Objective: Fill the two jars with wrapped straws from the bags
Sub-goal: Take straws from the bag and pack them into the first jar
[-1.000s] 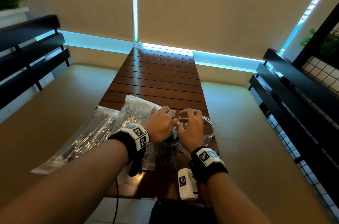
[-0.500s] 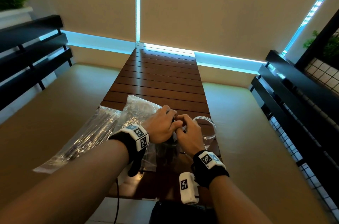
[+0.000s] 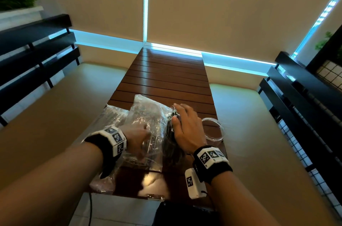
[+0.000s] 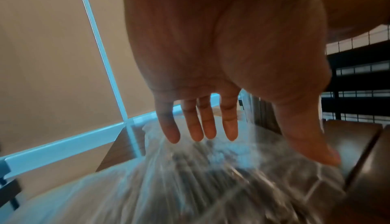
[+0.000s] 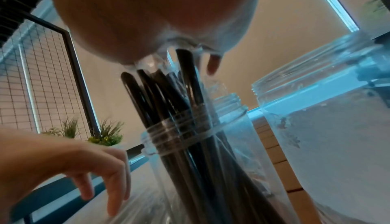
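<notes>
A clear jar (image 5: 190, 136) packed with black wrapped straws (image 5: 160, 97) stands on the wooden table (image 3: 166, 77). My right hand (image 3: 185, 127) lies flat over the straw tops, and the palm (image 5: 168, 32) presses on them. A second, empty jar (image 3: 212, 129) stands just right of it and looms large in the right wrist view (image 5: 327, 127). My left hand (image 3: 137, 138) hovers with straight fingers (image 4: 202, 127) over a clear bag of straws (image 3: 148, 114), holding nothing. Another bag (image 3: 112, 118) lies left of that one.
Cushioned benches (image 3: 64, 114) flank the narrow table, with black slatted backs (image 3: 33, 55) on both sides. A wire grid panel (image 5: 31, 77) and small plants (image 5: 105, 132) stand behind. The bags overhang the table's left and near edges.
Both hands were together at the jar mouth. My left hand has moved left and back over the bag, and my right hand has flattened onto the straw tops.
</notes>
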Available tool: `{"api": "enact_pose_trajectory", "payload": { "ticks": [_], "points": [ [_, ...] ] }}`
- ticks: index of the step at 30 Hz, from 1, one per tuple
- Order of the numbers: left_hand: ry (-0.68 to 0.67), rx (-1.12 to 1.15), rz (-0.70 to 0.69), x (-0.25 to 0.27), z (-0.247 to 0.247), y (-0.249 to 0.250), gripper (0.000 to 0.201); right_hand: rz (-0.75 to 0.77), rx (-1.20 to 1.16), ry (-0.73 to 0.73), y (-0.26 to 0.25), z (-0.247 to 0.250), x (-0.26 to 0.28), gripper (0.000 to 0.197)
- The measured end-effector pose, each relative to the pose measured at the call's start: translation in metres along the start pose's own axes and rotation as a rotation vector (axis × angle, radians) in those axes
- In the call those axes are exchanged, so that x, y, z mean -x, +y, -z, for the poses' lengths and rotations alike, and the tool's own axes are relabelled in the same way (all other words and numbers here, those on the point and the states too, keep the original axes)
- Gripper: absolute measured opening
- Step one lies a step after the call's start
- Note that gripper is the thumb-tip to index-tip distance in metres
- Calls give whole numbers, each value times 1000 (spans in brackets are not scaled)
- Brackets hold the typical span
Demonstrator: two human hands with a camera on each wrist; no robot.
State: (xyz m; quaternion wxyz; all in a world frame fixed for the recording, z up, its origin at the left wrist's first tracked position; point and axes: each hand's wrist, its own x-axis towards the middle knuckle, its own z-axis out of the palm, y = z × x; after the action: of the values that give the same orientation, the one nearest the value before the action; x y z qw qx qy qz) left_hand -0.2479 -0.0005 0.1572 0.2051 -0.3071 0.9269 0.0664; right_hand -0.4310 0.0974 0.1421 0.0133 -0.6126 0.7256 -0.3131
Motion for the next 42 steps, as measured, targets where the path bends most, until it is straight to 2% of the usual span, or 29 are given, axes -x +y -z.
{"api": "enact_pose_trajectory", "payload": {
  "ticks": [2,3,5,8,10,11,12,14,17,19,22,26,32,34,38,42],
  "points": [
    [-31,-94,21,2,-18,-1,89,-15,46,-80,2,-4,0,52],
    [-28,-141,27,1,-26,-3,92,-22,59,-82,2,-4,1,52],
    [26,-214,41,0,-41,-5,78,-26,86,-45,0,-1,0,54],
    [124,-209,36,-1,-49,-3,40,8,61,151,-12,8,-1,49],
    [158,-110,54,0,-41,-4,34,105,53,279,-24,14,-3,35],
    [180,-50,71,0,-33,-6,34,172,54,295,-31,17,-5,25],
    [206,1,89,1,-22,-8,31,245,45,265,-39,20,-7,16],
    [274,71,123,3,0,-14,20,350,-9,97,-56,23,-11,8],
    [399,175,139,8,33,-20,11,387,-65,-158,-77,19,-19,11],
    [476,244,151,14,52,-23,6,391,10,-305,-88,9,-25,13],
    [588,357,156,21,73,-30,7,308,164,-458,-101,-9,-34,20],
    [668,396,124,31,85,-33,10,23,205,-336,-105,-22,-42,27],
    [750,359,115,45,80,-40,17,-245,325,-549,-108,-41,-41,80],
    [773,352,109,50,79,-44,19,-280,318,-588,-110,-42,-41,87],
    [817,359,107,60,75,-47,17,-254,305,-536,-119,-42,-43,73],
    [854,370,105,64,75,-50,12,-227,284,-507,-123,-45,-47,79]
  ]
}}
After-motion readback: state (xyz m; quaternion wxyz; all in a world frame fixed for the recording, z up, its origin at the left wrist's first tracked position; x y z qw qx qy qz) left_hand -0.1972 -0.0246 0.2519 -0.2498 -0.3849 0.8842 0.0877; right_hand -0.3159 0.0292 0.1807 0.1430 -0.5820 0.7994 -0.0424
